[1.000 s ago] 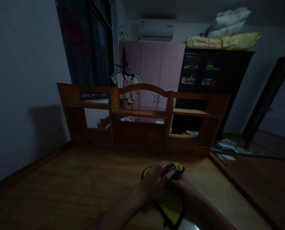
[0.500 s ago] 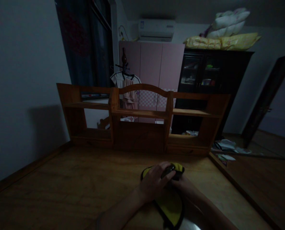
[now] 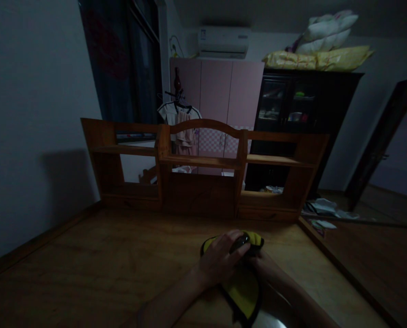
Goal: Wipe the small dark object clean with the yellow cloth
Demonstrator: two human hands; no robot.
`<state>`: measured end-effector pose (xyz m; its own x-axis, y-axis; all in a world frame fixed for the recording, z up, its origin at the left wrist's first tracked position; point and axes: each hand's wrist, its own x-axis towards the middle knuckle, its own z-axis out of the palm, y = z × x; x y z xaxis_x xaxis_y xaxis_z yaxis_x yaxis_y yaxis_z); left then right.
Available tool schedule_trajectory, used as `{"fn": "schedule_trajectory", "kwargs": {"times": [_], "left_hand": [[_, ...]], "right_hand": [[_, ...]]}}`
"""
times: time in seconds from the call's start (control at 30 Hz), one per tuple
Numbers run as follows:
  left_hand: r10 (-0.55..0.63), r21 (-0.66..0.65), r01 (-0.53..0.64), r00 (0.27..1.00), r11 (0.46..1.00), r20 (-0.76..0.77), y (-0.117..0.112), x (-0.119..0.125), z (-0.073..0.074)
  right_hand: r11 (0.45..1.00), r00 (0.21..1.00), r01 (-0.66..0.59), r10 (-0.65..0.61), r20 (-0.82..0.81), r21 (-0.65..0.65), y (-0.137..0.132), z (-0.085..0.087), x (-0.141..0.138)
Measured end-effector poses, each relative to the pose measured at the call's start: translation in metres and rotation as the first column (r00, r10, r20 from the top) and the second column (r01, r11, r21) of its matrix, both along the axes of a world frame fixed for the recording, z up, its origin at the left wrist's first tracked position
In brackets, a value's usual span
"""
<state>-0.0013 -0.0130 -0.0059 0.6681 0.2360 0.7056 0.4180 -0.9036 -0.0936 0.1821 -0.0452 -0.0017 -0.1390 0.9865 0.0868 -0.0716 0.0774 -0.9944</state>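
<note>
**Both hands on yellow cloth, lower centre of frame**

Very dim light; fine detail limited.

Left hand (image 3: 222, 257): lower centre, forearm entering from bottom edge. Fingers curled down and closed over a small dark object (image 3: 240, 242), rounded, kind not discernible.

Right hand (image 3: 266, 266): just right of the left hand and touching it, partly hidden behind it. Fingertips tucked under the dark object and the cloth's far end; open or closed, cannot tell.

Yellow cloth (image 3: 242, 291): black-edged, flat on the desk (image 3: 104, 264), running from under both hands down toward the bottom edge. Far end bunched under the dark object.

Surroundings:
- Wooden shelf unit (image 3: 203, 168) upright along the desk's far edge, mid-frame.
- Pink wardrobe (image 3: 220, 91) behind it, upper centre, below an air conditioner (image 3: 224, 41).
- Dark cabinet (image 3: 299, 105) at upper right, with bedding (image 3: 319, 50) piled on top.
- Loose papers (image 3: 321, 209) at right, beyond the desk's right corner.
</note>
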Motion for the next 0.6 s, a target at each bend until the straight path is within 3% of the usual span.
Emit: {"fn": "schedule_trajectory", "kwargs": {"times": [0.1, 0.43, 0.6], "left_hand": [[0.005, -0.010, -0.005, 1.000, 1.000, 0.000, -0.001, 0.000, 0.001], [-0.008, -0.007, 0.008, 1.000, 1.000, 0.026, 0.001, 0.002, 0.000], [0.002, -0.004, -0.002, 0.999, 1.000, 0.033, 0.000, 0.001, 0.000]], "right_hand": [[0.996, 0.997, -0.041, 0.035, -0.064, -0.085, -0.003, 0.002, -0.002], [0.990, 0.991, -0.110, 0.103, -0.082, -0.092, -0.004, 0.008, -0.003], [0.997, 0.996, -0.059, 0.062, 0.061, -0.043, 0.000, -0.002, 0.005]]}}
